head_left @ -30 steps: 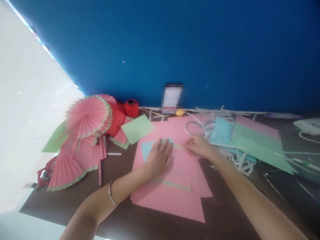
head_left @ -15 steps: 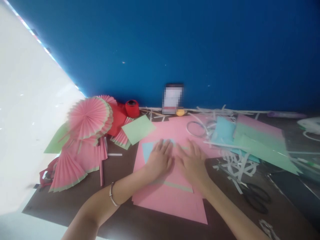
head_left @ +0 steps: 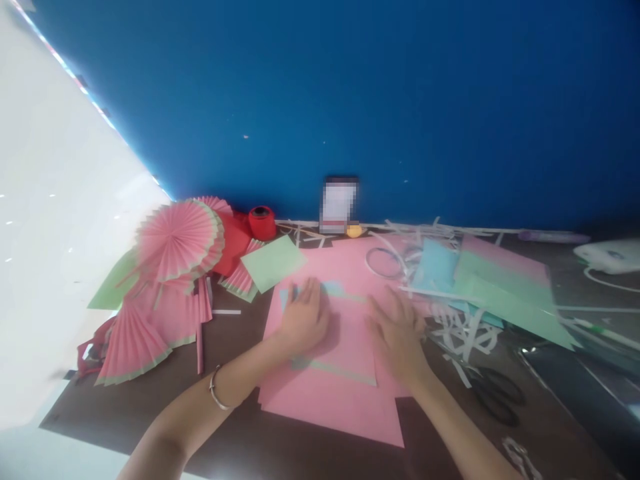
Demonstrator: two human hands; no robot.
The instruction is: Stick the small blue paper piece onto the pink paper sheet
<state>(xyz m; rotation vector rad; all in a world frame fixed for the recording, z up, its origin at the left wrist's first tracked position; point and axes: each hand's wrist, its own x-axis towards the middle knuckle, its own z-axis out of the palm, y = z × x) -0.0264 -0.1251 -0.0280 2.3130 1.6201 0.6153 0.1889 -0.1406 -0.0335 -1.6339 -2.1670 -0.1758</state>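
Pink paper sheet (head_left: 345,347) lies flat mid-surface on a loose pink stack. My left hand (head_left: 301,319) presses at its 10 o'clock, right hand (head_left: 397,332) at 3 o'clock; fingers spread flat, gripping nothing. Risk, in my judgement: uneven pressure slides the stack, skewing edges. Scissors (head_left: 495,395) lie near at 4 o'clock.

pink paper sheets (head_left: 345,400), stacked flat, table centre
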